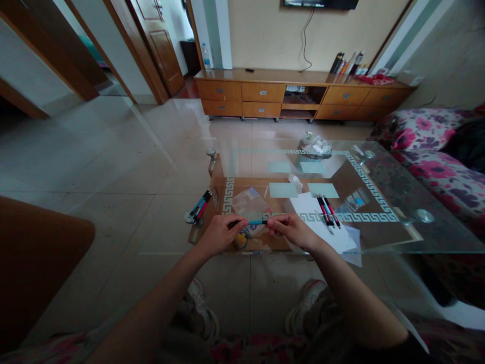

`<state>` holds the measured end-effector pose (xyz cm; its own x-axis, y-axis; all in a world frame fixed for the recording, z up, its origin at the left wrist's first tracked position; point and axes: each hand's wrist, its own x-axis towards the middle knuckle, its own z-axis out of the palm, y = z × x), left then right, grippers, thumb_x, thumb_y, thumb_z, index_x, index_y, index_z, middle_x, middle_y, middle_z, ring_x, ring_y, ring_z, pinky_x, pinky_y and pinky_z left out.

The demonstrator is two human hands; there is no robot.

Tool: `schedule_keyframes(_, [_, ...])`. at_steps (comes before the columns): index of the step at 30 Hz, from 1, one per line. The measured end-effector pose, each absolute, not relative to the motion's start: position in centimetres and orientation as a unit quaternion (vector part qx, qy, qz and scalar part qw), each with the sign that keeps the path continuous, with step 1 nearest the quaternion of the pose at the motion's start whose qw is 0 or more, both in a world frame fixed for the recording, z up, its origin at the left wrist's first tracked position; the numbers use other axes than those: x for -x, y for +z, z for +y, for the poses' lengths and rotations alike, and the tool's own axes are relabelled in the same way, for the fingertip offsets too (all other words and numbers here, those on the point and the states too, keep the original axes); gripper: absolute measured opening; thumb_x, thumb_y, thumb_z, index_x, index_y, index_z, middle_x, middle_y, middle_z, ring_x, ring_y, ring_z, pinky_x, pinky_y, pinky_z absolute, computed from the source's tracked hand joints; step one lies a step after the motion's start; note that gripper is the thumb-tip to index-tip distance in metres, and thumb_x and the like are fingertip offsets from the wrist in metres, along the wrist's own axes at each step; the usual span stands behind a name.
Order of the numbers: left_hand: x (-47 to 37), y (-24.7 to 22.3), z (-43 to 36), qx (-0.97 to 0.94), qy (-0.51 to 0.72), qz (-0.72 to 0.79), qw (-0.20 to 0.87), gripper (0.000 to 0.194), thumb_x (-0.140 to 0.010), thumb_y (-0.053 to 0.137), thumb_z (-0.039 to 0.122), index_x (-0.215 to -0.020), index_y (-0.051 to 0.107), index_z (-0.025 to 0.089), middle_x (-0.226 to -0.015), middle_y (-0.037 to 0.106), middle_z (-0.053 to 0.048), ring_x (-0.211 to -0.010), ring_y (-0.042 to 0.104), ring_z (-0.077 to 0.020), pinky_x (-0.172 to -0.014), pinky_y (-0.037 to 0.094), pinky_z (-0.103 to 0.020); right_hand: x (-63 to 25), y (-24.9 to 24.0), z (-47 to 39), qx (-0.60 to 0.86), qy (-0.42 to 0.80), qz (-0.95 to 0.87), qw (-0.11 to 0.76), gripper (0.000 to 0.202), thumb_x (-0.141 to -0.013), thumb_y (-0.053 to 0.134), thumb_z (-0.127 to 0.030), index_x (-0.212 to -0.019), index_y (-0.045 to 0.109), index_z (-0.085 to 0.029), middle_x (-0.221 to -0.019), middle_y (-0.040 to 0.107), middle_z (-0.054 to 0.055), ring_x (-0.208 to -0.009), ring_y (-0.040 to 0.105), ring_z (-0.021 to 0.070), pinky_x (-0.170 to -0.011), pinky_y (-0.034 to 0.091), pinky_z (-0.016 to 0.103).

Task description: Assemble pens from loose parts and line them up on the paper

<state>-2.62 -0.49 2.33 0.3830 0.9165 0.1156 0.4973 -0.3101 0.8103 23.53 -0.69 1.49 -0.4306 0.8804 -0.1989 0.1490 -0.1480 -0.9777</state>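
A blue pen with black ends [257,222] is held level above the near edge of the glass table [439,237]. My left hand [222,233] pinches its left end and my right hand [290,230] pinches its right end. To the left on the glass lies a bunch of blue, red and black pens [199,206]. Several red and black pens [329,211] lie on white paper [343,240] to the right of my right hand. Behind my hands is a clear plastic bag [248,200]. A small yellow and blue item [241,239] shows just below my left hand.
A basket of crumpled white items [315,146] stands toward the table's far side. Beyond is a wooden TV cabinet [261,93] with bottles [354,61]. A floral sofa [428,126] is at right, and a brown furniture edge [45,242] at left.
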Motion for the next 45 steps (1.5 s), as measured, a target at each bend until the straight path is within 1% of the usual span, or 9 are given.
schedule_keyframes(6, [2.5, 2.4, -0.6, -0.792, 0.222, 0.459, 0.334, 0.038, -0.099, 0.047, 0.042, -0.088, 0.073, 0.017, -0.077, 0.071, -0.001, -0.07, 0.062, -0.0147, -0.064, 0.044, -0.024, -23.2, 1.5, -0.7, 0.458, 0.624, -0.541, 0.329, 0.039, -0.076, 0.077, -0.045, -0.101, 0.076, -0.016, -0.081, 0.073, 0.005, -0.071, 0.063, 0.015, -0.066, 0.047, 0.027])
schedule_keyframes(11, [1.9, 1.9, -1.1, -0.822, 0.222, 0.381, 0.36, 0.03, -0.095, 0.056, 0.035, -0.121, 0.066, 0.021, -0.117, 0.071, -0.006, -0.107, 0.065, -0.019, -0.095, 0.048, -0.03, -22.8, 0.9, -0.7, 0.444, 0.613, -0.564, 0.33, 0.037, -0.072, 0.081, -0.042, -0.099, 0.077, -0.017, -0.093, 0.076, 0.006, -0.082, 0.067, 0.0177, -0.074, 0.051, 0.03])
schedule_keyframes(13, [1.7, 1.9, -1.3, -0.829, 0.222, 0.37, 0.355, 0.03, -0.097, 0.053, 0.031, -0.124, 0.064, 0.022, -0.12, 0.069, -0.006, -0.111, 0.064, -0.0192, -0.099, 0.047, -0.032, -22.5, 0.8, -0.8, 0.432, 0.606, -0.577, 0.336, 0.036, -0.073, 0.08, -0.044, -0.099, 0.077, -0.019, -0.096, 0.075, 0.006, -0.084, 0.067, 0.0181, -0.076, 0.051, 0.03])
schedule_keyframes(16, [1.6, 1.8, -1.4, -0.838, 0.227, 0.375, 0.324, 0.025, -0.099, 0.049, 0.025, -0.119, 0.063, 0.021, -0.113, 0.069, -0.007, -0.107, 0.064, -0.0192, -0.097, 0.049, -0.033, -22.2, 0.9, -0.9, 0.457, 0.58, -0.587, 0.331, 0.037, -0.082, 0.071, -0.053, -0.096, 0.076, -0.018, -0.087, 0.074, 0.005, -0.075, 0.065, 0.0165, -0.068, 0.049, 0.028])
schedule_keyframes(21, [1.6, 1.7, -1.7, -0.857, 0.207, 0.388, 0.269, 0.028, -0.1, 0.04, 0.019, -0.12, 0.06, 0.021, -0.113, 0.065, -0.008, -0.106, 0.062, -0.0196, -0.097, 0.049, -0.034, -22.5, 0.8, -0.8, 0.483, 0.573, -0.605, 0.268, 0.066, -0.094, 0.039, -0.068, -0.063, 0.068, -0.017, -0.06, 0.065, 0.005, -0.056, 0.055, 0.0143, -0.058, 0.041, 0.027])
schedule_keyframes(31, [1.8, 1.9, -1.9, -0.883, 0.127, 0.415, 0.18, 0.028, -0.102, 0.043, 0.031, -0.124, 0.059, 0.026, -0.107, 0.063, -0.004, -0.095, 0.065, -0.0173, -0.085, 0.052, -0.028, -22.3, 0.6, -0.9, 0.488, 0.515, -0.646, 0.281, 0.038, -0.076, 0.075, -0.051, -0.089, 0.071, -0.016, -0.074, 0.067, 0.002, -0.066, 0.057, 0.0144, -0.06, 0.041, 0.025])
schedule_keyframes(33, [1.8, 1.8, -1.9, -0.885, 0.129, 0.412, 0.175, 0.028, -0.102, 0.042, 0.032, -0.124, 0.06, 0.027, -0.105, 0.064, -0.004, -0.095, 0.065, -0.0169, -0.084, 0.052, -0.027, -22.3, 0.6, -1.0, 0.491, 0.511, -0.641, 0.295, 0.039, -0.077, 0.074, -0.053, -0.092, 0.07, -0.017, -0.077, 0.068, 0.003, -0.067, 0.058, 0.0147, -0.061, 0.042, 0.025])
schedule_keyframes(38, [1.8, 1.7, -1.8, -0.882, 0.132, 0.422, 0.162, 0.032, -0.103, 0.04, 0.034, -0.129, 0.058, 0.028, -0.106, 0.064, -0.004, -0.09, 0.066, -0.0171, -0.08, 0.052, -0.027, -22.5, 0.6, -0.9, 0.504, 0.519, -0.649, 0.235, 0.059, -0.095, 0.044, -0.061, -0.065, 0.07, -0.017, -0.058, 0.062, 0.003, -0.056, 0.054, 0.0142, -0.057, 0.039, 0.027])
schedule_keyframes(45, [1.8, 1.8, -1.8, -0.883, 0.142, 0.419, 0.157, 0.032, -0.103, 0.04, 0.033, -0.126, 0.06, 0.026, -0.103, 0.066, -0.005, -0.09, 0.066, -0.0178, -0.08, 0.053, -0.028, -22.9, 0.7, -0.7, 0.493, 0.477, -0.675, 0.271, 0.038, -0.088, 0.062, -0.053, -0.085, 0.076, -0.017, -0.07, 0.067, 0.002, -0.061, 0.054, 0.0143, -0.056, 0.037, 0.026])
